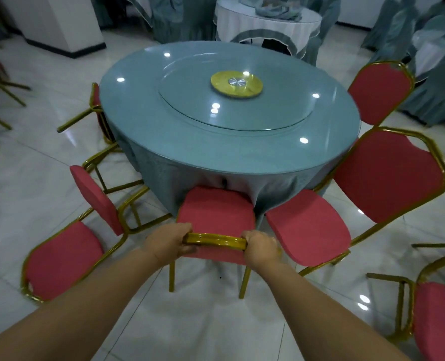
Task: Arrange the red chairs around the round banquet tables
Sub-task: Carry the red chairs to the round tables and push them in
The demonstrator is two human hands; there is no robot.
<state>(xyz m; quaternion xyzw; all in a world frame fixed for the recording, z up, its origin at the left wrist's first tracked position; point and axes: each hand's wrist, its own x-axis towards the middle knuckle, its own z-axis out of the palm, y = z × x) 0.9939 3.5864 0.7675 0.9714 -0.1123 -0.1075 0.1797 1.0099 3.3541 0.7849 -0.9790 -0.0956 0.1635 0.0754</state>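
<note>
While both hands clamp the gold metal top rail of the red padded chair (215, 217) at lower centre, its seat front sits tucked under the hanging teal cloth of the round glass-topped banquet table (229, 142). The left hand (170, 242) wraps the rail's left end and the right hand (259, 247) its right end, well apart, fingers curled round the tube. To finish the step well, I judge the push should stay even through both hands, so the chair goes in square to the table edge rather than twisting toward the tilted red chair (359, 199) just beside it on the right. Keeping all legs flat on the glossy white tiled floor (203, 321) should stop the cloth from bunching under the seat
</note>
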